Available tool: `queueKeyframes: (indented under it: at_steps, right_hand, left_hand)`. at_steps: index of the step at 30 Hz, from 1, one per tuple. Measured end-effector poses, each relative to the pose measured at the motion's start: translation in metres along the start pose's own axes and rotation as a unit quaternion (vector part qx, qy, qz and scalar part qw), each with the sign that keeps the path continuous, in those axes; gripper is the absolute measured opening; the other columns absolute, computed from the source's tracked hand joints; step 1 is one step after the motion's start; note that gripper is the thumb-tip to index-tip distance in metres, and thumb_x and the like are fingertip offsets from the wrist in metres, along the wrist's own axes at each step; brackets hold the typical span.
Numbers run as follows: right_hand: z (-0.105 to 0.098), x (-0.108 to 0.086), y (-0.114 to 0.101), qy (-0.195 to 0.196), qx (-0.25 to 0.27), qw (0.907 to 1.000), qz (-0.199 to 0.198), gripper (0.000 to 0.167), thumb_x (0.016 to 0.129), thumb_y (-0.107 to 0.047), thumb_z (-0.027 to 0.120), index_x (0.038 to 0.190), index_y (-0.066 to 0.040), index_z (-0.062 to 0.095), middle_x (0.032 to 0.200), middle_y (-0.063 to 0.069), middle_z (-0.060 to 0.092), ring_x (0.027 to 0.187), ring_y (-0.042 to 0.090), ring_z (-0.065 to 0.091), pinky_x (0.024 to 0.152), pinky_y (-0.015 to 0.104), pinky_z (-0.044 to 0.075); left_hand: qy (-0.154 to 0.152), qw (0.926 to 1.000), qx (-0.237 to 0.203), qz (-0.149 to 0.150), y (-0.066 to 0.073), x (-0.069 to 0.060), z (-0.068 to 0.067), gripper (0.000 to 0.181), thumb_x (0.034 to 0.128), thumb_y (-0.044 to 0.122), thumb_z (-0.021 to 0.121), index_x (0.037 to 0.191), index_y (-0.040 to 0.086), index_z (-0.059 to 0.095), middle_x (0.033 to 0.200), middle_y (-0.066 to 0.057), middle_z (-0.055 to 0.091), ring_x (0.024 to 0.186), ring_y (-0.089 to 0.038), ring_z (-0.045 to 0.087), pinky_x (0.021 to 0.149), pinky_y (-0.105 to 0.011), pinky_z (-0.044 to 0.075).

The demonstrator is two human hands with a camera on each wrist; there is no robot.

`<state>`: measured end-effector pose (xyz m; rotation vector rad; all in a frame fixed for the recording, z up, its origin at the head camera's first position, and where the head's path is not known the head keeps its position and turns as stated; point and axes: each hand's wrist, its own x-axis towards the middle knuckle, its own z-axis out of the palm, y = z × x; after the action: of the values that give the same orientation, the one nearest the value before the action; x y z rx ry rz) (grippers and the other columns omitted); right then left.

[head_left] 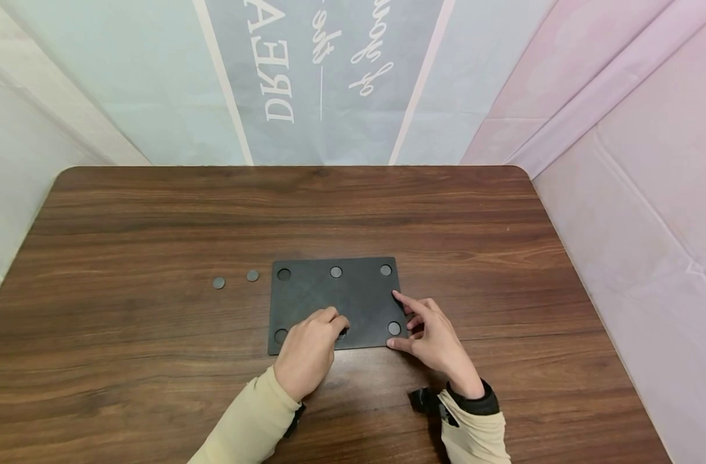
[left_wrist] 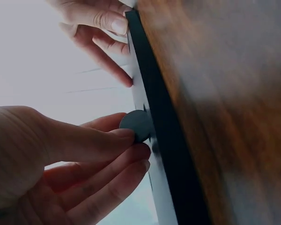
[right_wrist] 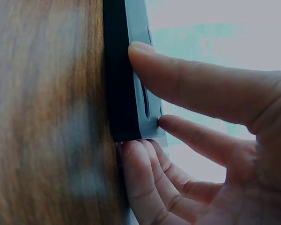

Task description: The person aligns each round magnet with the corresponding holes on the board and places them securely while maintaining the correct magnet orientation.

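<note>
A dark grey rectangular board (head_left: pixel 312 299) with round recesses along its long sides lies on the table. My left hand (head_left: pixel 309 351) is over its near edge, about the middle. In the left wrist view, thumb and fingers pinch a small dark grey disc (left_wrist: pixel 136 125) on edge at the board's surface. My right hand (head_left: pixel 437 335) rests at the board's right end. Its thumb (right_wrist: pixel 178 77) touches the near edge by the corner, the index finger lies on top, and the other fingers bend against the end. Discs sit in the far middle, far right and near right recesses.
Two loose discs, one (head_left: pixel 218 283) farther left and one (head_left: pixel 252 275) closer to the board, lie on the brown wooden table (head_left: pixel 156 225). A printed cloth backdrop (head_left: pixel 341 129) stands behind the table's far edge, with pale cloth walls on both sides.
</note>
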<state>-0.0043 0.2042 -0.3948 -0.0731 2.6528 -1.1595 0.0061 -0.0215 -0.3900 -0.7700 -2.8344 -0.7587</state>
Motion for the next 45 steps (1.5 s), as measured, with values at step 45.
queueKeyframes:
  at_steps: [45]
  right_hand:
    - [0.001,-0.001,0.003,0.005,0.009,0.9999,-0.009,0.078,0.067,-0.008,0.087,0.138,-0.013,0.054,0.107,0.012,0.053,0.079,0.016,0.052,0.067,0.022,0.053]
  left_hand:
    - [-0.003,0.9868,0.055,-0.152,-0.073,-0.006,-0.033,0.048,0.0801,-0.015,0.059,0.128,-0.016,0.051,0.134,-0.035,0.044,0.124,-0.049,0.042,0.097,-0.056,0.043]
